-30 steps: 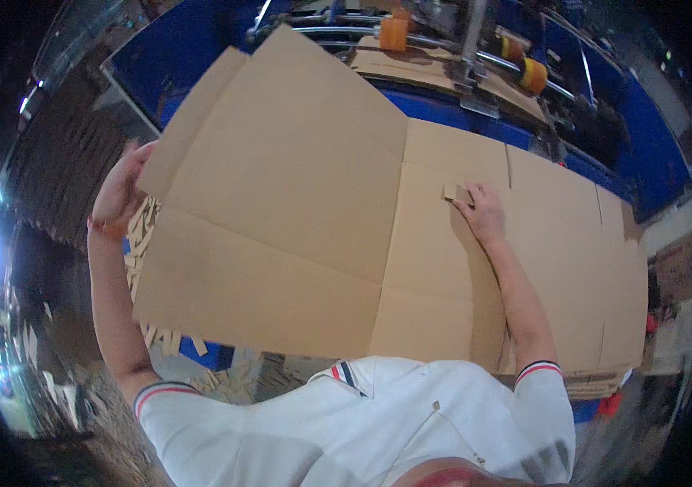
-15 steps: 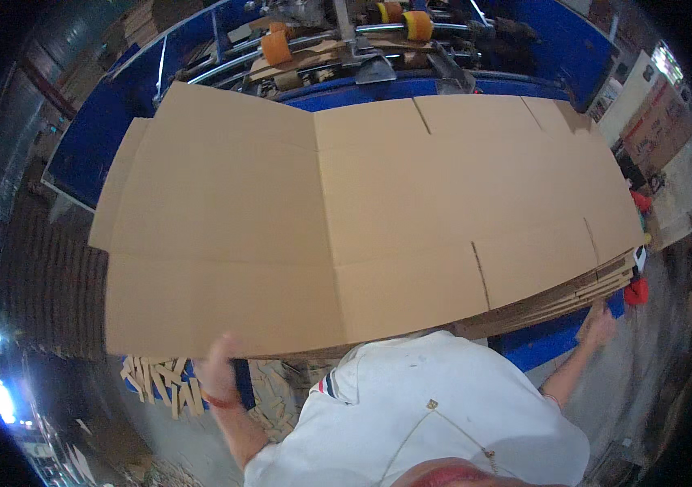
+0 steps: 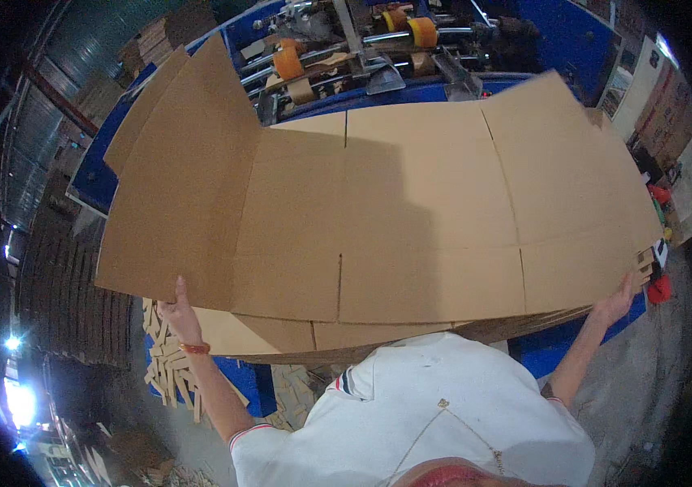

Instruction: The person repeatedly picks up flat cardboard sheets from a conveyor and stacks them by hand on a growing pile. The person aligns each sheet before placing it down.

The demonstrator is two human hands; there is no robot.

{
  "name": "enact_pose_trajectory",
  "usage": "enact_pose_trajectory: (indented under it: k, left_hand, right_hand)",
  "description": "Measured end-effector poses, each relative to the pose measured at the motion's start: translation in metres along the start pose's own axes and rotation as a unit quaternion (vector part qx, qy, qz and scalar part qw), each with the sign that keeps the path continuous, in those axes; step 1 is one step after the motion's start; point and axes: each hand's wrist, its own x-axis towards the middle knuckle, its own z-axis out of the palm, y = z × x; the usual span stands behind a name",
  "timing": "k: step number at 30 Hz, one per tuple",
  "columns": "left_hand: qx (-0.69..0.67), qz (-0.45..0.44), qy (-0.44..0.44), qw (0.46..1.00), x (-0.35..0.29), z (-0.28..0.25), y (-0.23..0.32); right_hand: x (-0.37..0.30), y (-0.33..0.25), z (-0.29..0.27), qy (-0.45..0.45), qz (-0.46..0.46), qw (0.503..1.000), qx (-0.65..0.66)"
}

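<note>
A wide brown cardboard box blank point(image 3: 419, 195), slotted and creased, lies across a stack of similar blanks point(image 3: 281, 337) in front of me. Its left panel point(image 3: 176, 178) tilts up along a crease, and the right end is raised a little too. My left hand point(image 3: 177, 315) grips the near edge of that left panel, thumb on top and the other fingers hidden beneath. At the near right corner, my right hand point(image 3: 615, 303) is closed on the blank's edge, next to the ends of the stacked sheets; its fingers are partly hidden.
Beyond the blank stands a blue machine point(image 3: 577, 57) with metal shafts and orange rollers point(image 3: 422, 32). Cardboard strips point(image 3: 169, 369) lie in a pile at the near left. Stacked cardboard point(image 3: 74, 276) rises farther left. Red items point(image 3: 659, 287) are by the right edge.
The upper blank has shifted leftward, its left panel tilting up more steeply and its right end lifting. My left hand has moved up and left onto its edge; my right hand has risen slightly.
</note>
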Motion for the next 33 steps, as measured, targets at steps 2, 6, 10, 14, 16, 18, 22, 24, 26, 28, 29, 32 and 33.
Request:
enact_pose_trajectory:
  k: [2,6,10,14,16,18,22,24,26,28,29,32,33]
  left_hand:
    - [-0.014,-0.010,0.005,1.000,-0.018,0.020,0.009]
    - [-0.022,-0.019,-0.017,0.999,-0.042,0.063,0.025]
    - [0.003,-0.001,-0.126,0.992,-0.068,0.093,0.011]
    - [0.031,0.201,-0.269,0.941,-0.092,0.140,0.056]
    - [0.095,0.286,-0.363,0.882,-0.114,0.156,0.059]
    - [0.149,0.323,-0.428,0.831,-0.139,0.170,0.044]
    - [0.183,0.305,-0.484,0.799,-0.149,0.185,0.040]
    - [0.182,0.294,-0.494,0.798,-0.146,0.186,0.038]
    - [0.173,0.310,-0.482,0.801,-0.133,0.199,0.028]
    - [0.176,0.304,-0.479,0.804,-0.119,0.212,0.027]
    - [0.176,0.305,-0.476,0.806,-0.110,0.223,0.026]
    - [0.170,0.311,-0.453,0.818,-0.072,0.261,0.019]
    - [0.170,0.316,-0.439,0.824,-0.058,0.277,0.011]
  right_hand:
    - [-0.012,-0.052,0.033,-0.019,-0.076,0.994,-0.071]
    - [-0.057,-0.103,0.130,-0.168,-0.151,0.973,-0.056]
    - [-0.065,-0.102,0.181,-0.279,-0.340,0.898,0.007]
    - [-0.081,-0.110,0.180,-0.343,-0.316,0.883,0.062]
    - [-0.101,-0.115,0.179,-0.396,-0.301,0.860,0.119]
    - [-0.123,-0.106,0.174,-0.467,-0.336,0.818,0.015]
    - [-0.178,-0.071,0.175,-0.589,-0.405,0.677,-0.177]
    - [-0.189,-0.056,0.179,-0.613,-0.412,0.638,-0.217]
    - [-0.184,-0.045,0.194,-0.607,-0.429,0.635,-0.211]
    - [-0.184,-0.043,0.212,-0.601,-0.427,0.642,-0.210]
    - [-0.182,-0.042,0.225,-0.595,-0.427,0.647,-0.211]
    - [-0.172,-0.038,0.275,-0.578,-0.428,0.664,-0.206]
    - [-0.170,-0.034,0.298,-0.580,-0.433,0.658,-0.208]
